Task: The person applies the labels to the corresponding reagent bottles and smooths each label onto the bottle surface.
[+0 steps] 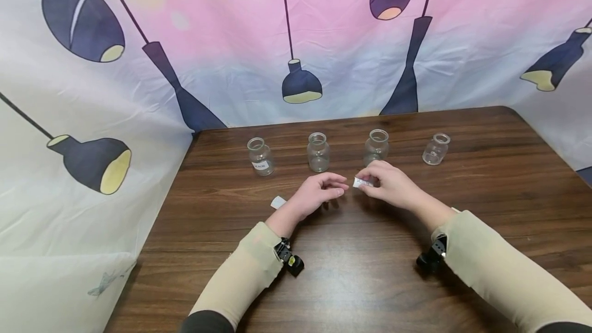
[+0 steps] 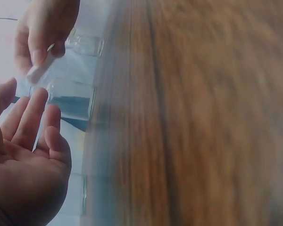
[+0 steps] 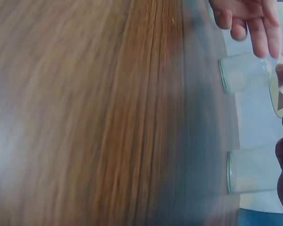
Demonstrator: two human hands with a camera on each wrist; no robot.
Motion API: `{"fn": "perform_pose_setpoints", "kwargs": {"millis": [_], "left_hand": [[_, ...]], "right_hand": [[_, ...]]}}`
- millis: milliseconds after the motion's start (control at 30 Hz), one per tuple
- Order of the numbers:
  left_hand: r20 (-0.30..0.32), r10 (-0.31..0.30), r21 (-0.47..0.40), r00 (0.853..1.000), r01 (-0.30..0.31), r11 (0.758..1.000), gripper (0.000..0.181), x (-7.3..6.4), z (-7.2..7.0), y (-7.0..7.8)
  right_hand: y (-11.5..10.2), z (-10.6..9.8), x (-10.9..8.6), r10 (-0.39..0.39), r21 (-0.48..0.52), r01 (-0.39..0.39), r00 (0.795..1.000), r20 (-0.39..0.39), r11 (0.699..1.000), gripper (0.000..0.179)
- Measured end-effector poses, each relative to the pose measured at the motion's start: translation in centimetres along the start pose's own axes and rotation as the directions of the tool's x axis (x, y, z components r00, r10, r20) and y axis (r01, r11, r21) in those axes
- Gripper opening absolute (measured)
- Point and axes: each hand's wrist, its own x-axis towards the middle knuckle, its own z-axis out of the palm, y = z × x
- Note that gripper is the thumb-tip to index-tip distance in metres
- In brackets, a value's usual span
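My right hand [image 1: 390,183] pinches a small white label [image 1: 362,182] with faint print, between thumb and fingers above the table. To its left, my left hand [image 1: 319,192] hangs with relaxed, slightly bent fingers and nothing in them, its fingertips pointing at the label. In the left wrist view the label [image 2: 40,70] hangs from the right hand's fingers, just beyond the left fingertips. Behind the right hand stands a glass jar [image 1: 378,140], its lower part partly hidden. Farther left are a plain glass jar [image 1: 318,152] and one bearing a printed white label [image 1: 261,165].
A smaller glass jar [image 1: 436,149] stands at the right end of the row. One white paper piece [image 1: 278,202] lies by the left wrist, and the edge of another pale piece [image 1: 455,210] shows beside the right sleeve. A patterned cloth [image 1: 250,40] hangs behind the wooden table [image 1: 351,271].
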Motion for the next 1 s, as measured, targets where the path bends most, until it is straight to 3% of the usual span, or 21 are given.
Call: {"fn": "perform_pose_setpoints", "kwargs": {"millis": [233,500,667,1000], "left_hand": [[-0.093,-0.006,-0.063,0.996,0.000,0.998,0.026,0.4,0.5,-0.4],[-0.201,-0.027,-0.192,0.979,-0.012,0.981,0.018,0.6,0.9,-0.7],[-0.226,-0.074,-0.289,0.971,0.006,0.957,0.012,0.8,1.2,-0.6],[-0.229,-0.163,-0.476,0.960,0.035,0.879,0.006,0.9,1.4,-0.9]], "right_hand": [[-0.6,1.1,1.1,-0.005,0.006,0.005,1.000,-0.006,1.000,0.015],[-1.0,1.9,1.8,-0.007,-0.014,0.007,1.000,-0.017,1.000,0.013],[-1.1,2.3,1.9,-0.031,-0.027,0.030,0.999,-0.028,0.999,0.013],[-1.5,2.7,1.9,-0.076,-0.047,0.075,0.997,-0.022,0.996,0.020]]}}
